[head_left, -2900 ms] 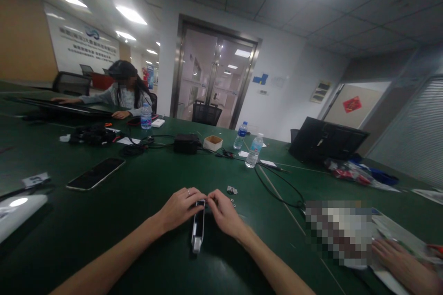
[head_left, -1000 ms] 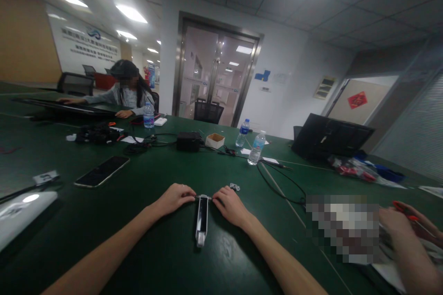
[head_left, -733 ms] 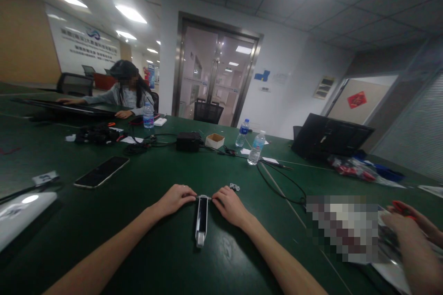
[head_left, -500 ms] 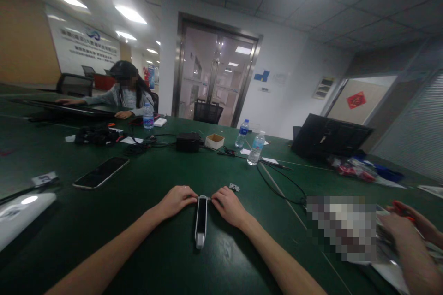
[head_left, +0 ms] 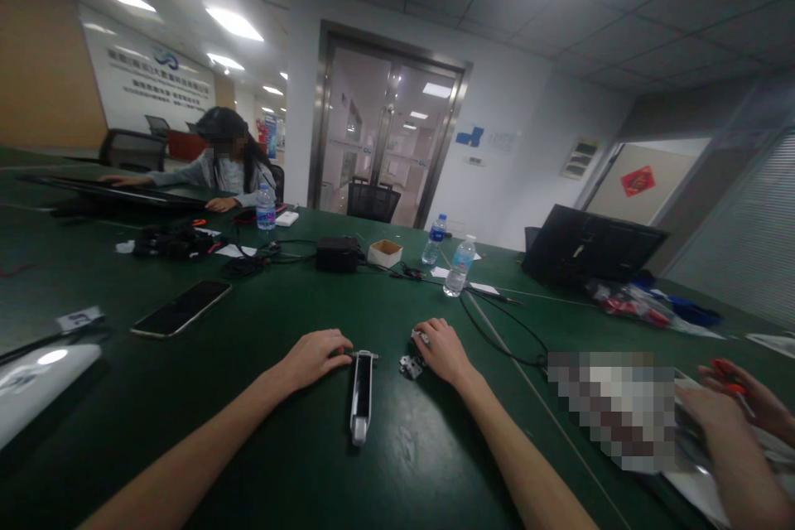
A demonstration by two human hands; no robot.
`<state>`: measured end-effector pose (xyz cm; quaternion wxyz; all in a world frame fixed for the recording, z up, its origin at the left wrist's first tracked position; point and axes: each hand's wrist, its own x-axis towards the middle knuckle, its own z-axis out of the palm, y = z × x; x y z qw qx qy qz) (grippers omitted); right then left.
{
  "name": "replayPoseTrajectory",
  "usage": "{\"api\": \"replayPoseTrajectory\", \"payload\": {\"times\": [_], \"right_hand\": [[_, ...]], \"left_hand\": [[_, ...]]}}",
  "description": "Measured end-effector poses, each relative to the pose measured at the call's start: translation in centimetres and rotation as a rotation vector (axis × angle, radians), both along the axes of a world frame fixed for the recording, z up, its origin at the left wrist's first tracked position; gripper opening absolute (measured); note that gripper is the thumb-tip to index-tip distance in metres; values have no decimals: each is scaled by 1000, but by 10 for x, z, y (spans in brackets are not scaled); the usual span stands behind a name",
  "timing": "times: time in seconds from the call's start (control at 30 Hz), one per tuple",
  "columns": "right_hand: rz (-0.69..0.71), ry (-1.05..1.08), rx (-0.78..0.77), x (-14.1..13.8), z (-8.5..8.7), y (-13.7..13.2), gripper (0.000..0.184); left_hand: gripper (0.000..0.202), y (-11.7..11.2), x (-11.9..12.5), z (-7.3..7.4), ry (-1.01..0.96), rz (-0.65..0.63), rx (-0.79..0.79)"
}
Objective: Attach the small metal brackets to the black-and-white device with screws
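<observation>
A long narrow black-and-white device [head_left: 361,393] lies on the green table [head_left: 248,348], pointing away from me. My left hand [head_left: 315,354] rests curled at its far left end, fingertips against the top of it. My right hand [head_left: 442,348] is farther right, fingers bent over a small metal part [head_left: 421,337]. Another small metal part [head_left: 408,366] lies just left of that hand.
A phone [head_left: 181,307] lies to the left, a white object [head_left: 37,385] at the left edge. Bottles [head_left: 456,268], a small box [head_left: 385,253], cables [head_left: 497,339] and a laptop [head_left: 587,247] stand farther off. Another person's hands [head_left: 733,414] work at the right; a seated person [head_left: 220,170] is at the back left.
My right hand left the device's far end and moved right to the small metal part; a second small part now shows beside it. My left hand stayed at the device.
</observation>
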<state>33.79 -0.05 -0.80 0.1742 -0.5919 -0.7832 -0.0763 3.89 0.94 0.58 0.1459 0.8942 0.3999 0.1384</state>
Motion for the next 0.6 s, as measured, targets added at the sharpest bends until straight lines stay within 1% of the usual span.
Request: {"api": "replayPoseTrajectory", "payload": {"times": [0.13,0.4,0.6], "right_hand": [[-45,-25,-37,11,-6,6,22],[-51,-39,-80,7,-6,7,23],[-60,-46,-77,11,-8,8,23]], "left_hand": [[23,-1,1,0,-13,-12,-9],[23,-1,4,-6,-42,-36,-1],[22,-1,5,-4,-49,-33,0]]}}
